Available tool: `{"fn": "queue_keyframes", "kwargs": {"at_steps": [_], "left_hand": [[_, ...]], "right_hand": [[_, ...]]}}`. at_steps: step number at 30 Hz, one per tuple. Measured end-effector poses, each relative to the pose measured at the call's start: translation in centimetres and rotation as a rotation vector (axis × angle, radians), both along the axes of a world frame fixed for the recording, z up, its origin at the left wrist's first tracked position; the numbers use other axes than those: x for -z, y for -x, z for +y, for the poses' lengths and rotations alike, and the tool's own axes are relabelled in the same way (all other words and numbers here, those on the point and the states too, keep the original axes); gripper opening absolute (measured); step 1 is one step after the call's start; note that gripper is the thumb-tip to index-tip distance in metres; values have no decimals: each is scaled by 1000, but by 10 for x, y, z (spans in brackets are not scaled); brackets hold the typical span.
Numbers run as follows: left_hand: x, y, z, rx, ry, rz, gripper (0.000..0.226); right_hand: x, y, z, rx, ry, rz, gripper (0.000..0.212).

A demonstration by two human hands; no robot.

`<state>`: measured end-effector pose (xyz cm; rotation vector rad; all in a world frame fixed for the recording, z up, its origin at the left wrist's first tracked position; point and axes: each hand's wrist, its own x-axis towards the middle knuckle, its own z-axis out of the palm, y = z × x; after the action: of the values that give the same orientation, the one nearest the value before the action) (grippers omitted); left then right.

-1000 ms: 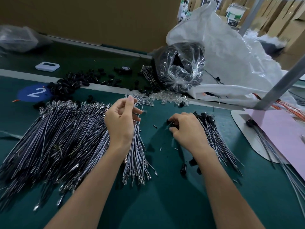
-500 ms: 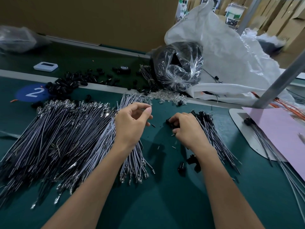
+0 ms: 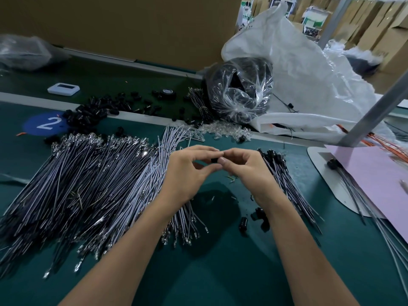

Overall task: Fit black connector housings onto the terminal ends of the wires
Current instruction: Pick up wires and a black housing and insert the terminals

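Observation:
My left hand (image 3: 187, 173) and my right hand (image 3: 247, 171) meet fingertip to fingertip above the green mat. Between them sits a small black connector housing (image 3: 213, 160), pinched by the right fingers; the left fingers pinch toward it, and the wire they hold is hidden. A big heap of grey wires with metal terminals (image 3: 88, 184) spreads to the left. A smaller bundle of wires with black housings fitted (image 3: 284, 180) lies to the right. Three loose black housings (image 3: 254, 219) lie near my right wrist.
More black housings (image 3: 97, 111) are scattered at the back left beside a blue "2" marker (image 3: 45, 124). A clear bag of black parts (image 3: 240, 93), a white sack (image 3: 309, 85), a metal post (image 3: 375, 107) and pink paper (image 3: 375, 180) are on the right.
Both hands have come together at the middle. The left hand left the wire heap and the right hand lifted from the fitted bundle, now holding a black housing between the fingertips.

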<state>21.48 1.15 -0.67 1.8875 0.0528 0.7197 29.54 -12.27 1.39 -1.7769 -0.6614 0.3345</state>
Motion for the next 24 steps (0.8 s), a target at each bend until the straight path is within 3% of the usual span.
{"fn": "queue_keyframes", "kwargs": {"at_steps": [3,6,8,11,16,24], "left_hand": [[-1,0,3,-20,40,-18,32],[-1,0,5,-125,84,-40,26],[-2,1,9,-294,143,-77,25],[-4,1,16,-511,381,-98,38],[-3,1,22,-578,578,-114,44],[-4,3,21,-559,583,-170,38]], "right_hand": [[1,0,1,-30,-125,188,7],[5,-4,9,-31,-178,272,18],[7,-13,20,64,-15,106,15],[5,-29,45,148,273,-91,14],[3,-39,90,129,514,-64,36],[3,-34,121,193,593,-70,22]]}}
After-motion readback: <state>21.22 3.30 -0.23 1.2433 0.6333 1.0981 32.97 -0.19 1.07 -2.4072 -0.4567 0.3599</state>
